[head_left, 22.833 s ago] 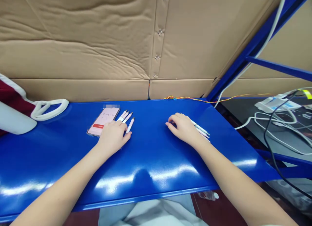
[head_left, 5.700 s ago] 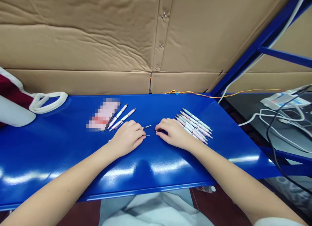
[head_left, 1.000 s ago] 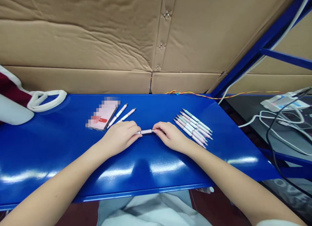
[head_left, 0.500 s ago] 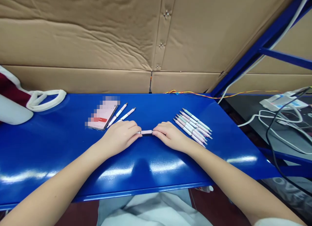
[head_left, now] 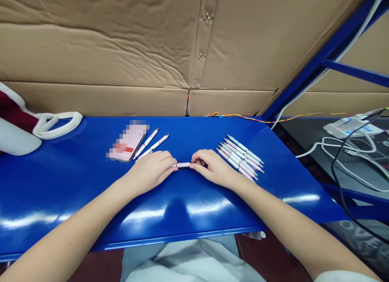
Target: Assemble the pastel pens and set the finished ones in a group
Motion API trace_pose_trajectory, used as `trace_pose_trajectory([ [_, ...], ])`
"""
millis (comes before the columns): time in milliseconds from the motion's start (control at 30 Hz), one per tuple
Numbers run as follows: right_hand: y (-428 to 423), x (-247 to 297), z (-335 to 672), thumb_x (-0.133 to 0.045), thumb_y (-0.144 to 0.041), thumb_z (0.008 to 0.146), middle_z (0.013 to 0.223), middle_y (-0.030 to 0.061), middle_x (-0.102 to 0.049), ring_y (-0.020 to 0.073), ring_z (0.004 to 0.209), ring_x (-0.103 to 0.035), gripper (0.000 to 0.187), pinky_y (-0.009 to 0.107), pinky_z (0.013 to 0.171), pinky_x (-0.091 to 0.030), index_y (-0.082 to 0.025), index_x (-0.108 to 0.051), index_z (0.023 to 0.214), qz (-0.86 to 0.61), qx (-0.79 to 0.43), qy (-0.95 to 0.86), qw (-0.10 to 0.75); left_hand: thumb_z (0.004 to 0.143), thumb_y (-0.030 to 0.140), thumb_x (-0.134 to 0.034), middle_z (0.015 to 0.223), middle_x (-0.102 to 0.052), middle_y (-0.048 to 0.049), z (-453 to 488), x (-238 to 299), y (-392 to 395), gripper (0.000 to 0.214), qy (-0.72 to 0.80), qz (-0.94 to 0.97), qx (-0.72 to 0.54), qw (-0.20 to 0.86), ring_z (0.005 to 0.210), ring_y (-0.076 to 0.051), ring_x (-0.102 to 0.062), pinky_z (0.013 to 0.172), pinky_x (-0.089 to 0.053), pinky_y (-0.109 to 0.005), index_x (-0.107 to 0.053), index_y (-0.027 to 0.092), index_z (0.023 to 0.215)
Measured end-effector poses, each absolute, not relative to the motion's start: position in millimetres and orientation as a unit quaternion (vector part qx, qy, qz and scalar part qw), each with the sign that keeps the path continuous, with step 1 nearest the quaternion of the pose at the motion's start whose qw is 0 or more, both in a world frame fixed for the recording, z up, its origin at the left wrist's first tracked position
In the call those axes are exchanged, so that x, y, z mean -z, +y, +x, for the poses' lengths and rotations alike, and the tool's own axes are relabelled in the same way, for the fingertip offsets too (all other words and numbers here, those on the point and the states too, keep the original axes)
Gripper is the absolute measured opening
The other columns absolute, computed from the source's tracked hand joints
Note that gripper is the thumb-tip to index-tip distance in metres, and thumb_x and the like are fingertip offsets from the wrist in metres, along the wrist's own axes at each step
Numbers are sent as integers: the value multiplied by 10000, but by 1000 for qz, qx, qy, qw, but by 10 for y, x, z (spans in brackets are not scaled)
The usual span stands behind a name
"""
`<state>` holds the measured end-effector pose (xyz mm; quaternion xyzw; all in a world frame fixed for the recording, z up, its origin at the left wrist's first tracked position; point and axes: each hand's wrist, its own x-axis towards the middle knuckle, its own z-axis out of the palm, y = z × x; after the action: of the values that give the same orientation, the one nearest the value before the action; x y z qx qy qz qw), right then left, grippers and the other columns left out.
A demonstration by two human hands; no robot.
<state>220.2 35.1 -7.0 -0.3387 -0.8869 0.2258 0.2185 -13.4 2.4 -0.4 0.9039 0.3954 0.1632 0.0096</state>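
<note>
Since half a second before, the fingers of the right hand (head_left: 212,166) had been arched a little higher, while the pink-barrelled pen (head_left: 183,165) had been kept level between both hands. Its left part was hidden inside the left hand (head_left: 153,170), by which it was held in a closed grip; its right end was pinched in a narrow grip by the right thumb and forefinger, and that end was mostly covered. Whether the pen was rested on the blue tabletop (head_left: 188,201) or held just above could not be told.

The lower end of the nearer of two white-and-pink pens (head_left: 154,144) was blocked by the left hand. Beside them, the phone (head_left: 130,146) was partly masked by pixelation. A row of pens (head_left: 241,158) was laid slantwise just beyond the right hand, its lowest tip met in view by the forearm. A white strap (head_left: 57,126) and a white cylinder (head_left: 18,138), cut off by the frame, were seen at far left. Below the tabletop's edge, a bottle (head_left: 255,235) was largely concealed.
</note>
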Motion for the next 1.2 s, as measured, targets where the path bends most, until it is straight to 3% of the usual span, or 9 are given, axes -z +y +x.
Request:
trace_pose_trajectory([
  [167, 323, 69, 2197, -550, -171, 863, 799, 31, -602, 148, 742, -540, 20, 270, 712, -403, -163, -563, 851, -321, -222, -889, 239, 945, 290, -408, 911, -597, -53, -120, 0, 14, 224, 410, 892, -183, 47, 847, -172, -566, 764, -458, -294, -598, 172, 957],
  [400, 354, 78, 2205, -432, -284, 954, 810, 50, -615, 162, 767, -515, 227, 295, 734, -344, -164, -614, 889, -301, -157, -925, 170, 916, 237, -435, 958, -630, -49, -101, 5, 2, 233, 413, 891, -186, 37, 868, -174, -589, 793, -467, -302, -587, 193, 1087],
  [733, 326, 17, 2210, -368, -321, 980, 791, 45, -613, 164, 779, -499, 338, 313, 764, -320, -171, -643, 854, -283, -175, -939, 92, 921, 300, -443, 860, -632, -34, -110, 15, -14, 229, 382, 909, -167, 4, 803, -157, -586, 745, -453, -278, -639, 203, 990],
  [800, 322, 13, 2202, -380, -313, 976, 786, 42, -614, 163, 782, -514, 323, 313, 765, -332, -170, -637, 844, -289, -188, -934, 97, 930, 319, -438, 851, -624, -34, -111, 14, -7, 243, 386, 908, -161, 15, 797, -156, -584, 735, -450, -276, -642, 198, 982],
  [967, 307, 32, 2191, -604, -315, 857, 798, 20, -602, 150, 724, -542, 192, 285, 720, -383, -168, -571, 976, -323, -221, -902, 185, 928, 291, -437, 812, -608, -29, -116, -1, 12, 233, 398, 902, -166, 29, 770, -149, -574, 713, -438, -269, -650, 193, 926],
  [1067, 303, 47, 2192, -539, -220, 886, 800, 32, -609, 153, 734, -544, 63, 283, 721, -388, -169, -575, 888, -309, -197, -908, 203, 924, 280, -438, 801, -607, -26, -118, -5, 12, 229, 400, 900, -171, 38, 762, -147, -573, 710, -437, -267, -651, 196, 922],
  [1200, 314, 57, 2198, -462, -259, 936, 787, 46, -614, 161, 753, -536, 184, 290, 730, -362, -168, -606, 867, -281, -147, -931, 181, 928, 282, -432, 807, -616, -29, -118, 4, 11, 233, 404, 898, -172, 40, 770, -150, -576, 721, -438, -269, -646, 191, 919],
])
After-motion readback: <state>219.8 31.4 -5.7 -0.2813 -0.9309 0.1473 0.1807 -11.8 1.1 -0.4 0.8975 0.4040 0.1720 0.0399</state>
